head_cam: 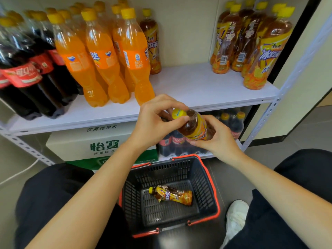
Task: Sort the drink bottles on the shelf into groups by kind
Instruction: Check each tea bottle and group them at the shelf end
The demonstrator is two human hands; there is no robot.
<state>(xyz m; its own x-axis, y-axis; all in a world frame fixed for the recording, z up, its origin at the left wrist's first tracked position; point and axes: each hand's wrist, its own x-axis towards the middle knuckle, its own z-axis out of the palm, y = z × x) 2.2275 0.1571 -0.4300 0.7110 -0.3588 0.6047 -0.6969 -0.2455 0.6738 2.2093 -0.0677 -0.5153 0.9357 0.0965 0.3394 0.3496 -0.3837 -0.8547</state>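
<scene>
- Tea bottle (pixel 193 127) is held before the shelf (pixel 197 83) edge, above the basket (pixel 213 186); its long axis slants, yellow cap (pixel 178 113) upper left, base lower right.
- Left hand (pixel 154 121) pinches the cap; right hand (pixel 219 141) wraps the lower body.
- Writing: "FANTA" on orange bottles (pixel 100 60), "冰红茶" on the right-hand tea group (pixel 265 51), "怡寶" on the carton (pixel 104 144).

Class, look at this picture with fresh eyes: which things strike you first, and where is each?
First, the iced tea bottle held mid-frame, the left hand pinching its yellow cap, the right hand gripping its body. Behind, on the shelf, orange soda bottles stand between cola bottles at left and a cluster of tea bottles at right. Below, a black basket holds a lone tea bottle lying down.
</scene>
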